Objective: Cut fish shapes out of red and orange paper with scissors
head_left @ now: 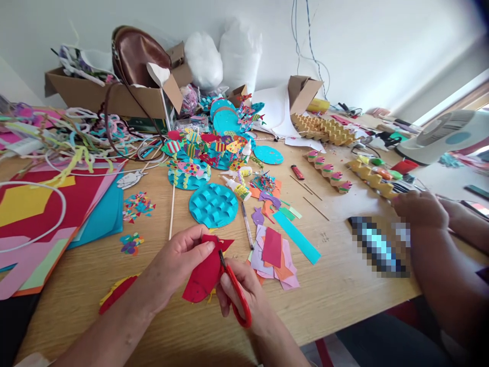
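Note:
My left hand point(179, 262) pinches a piece of red paper point(204, 272) by its upper edge, just above the wooden table point(336, 290). My right hand point(244, 298) is closed through the handles of red scissors point(233, 290), whose blades sit in the red paper's top edge. A teal woven paper disc point(213, 205) lies just beyond my hands. A pile of pink, lilac and orange paper scraps point(273, 255) lies to the right of the scissors, with a teal strip point(297, 237) beside it.
Another person's arm and hand point(424, 214) rest at the right by a blurred object point(378, 247). Coloured paper sheets point(42, 214) lie at left. Cardboard boxes point(114, 92), paper fish decorations point(208, 148), glue bottles point(237, 187), egg-carton pieces point(328, 171) and a fan point(443, 135) crowd the back.

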`<action>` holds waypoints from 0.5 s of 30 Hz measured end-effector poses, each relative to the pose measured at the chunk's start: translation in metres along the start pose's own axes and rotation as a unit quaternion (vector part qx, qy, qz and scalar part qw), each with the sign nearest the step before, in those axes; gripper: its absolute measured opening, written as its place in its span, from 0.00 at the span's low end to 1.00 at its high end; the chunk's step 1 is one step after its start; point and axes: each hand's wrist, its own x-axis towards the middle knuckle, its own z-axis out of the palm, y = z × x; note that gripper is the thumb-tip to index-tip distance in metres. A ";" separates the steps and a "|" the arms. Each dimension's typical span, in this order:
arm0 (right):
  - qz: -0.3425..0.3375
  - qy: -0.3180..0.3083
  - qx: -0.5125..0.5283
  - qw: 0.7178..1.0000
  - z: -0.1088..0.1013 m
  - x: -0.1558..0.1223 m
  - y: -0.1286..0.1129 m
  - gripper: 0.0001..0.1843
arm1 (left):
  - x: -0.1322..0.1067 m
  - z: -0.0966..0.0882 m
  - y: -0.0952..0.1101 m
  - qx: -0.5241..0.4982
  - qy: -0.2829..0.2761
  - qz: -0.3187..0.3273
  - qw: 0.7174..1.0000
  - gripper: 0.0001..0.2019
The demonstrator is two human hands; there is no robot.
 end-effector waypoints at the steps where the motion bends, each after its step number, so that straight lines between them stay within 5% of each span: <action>1: 0.000 0.000 0.000 1.000 0.000 0.000 0.000 0.31 | 0.000 0.000 0.000 0.004 -0.002 0.001 1.000 0.11; 15: 0.008 -0.007 -0.001 1.000 -0.001 -0.001 0.003 0.30 | 0.000 -0.006 -0.007 -0.067 -0.024 -0.019 0.997 0.10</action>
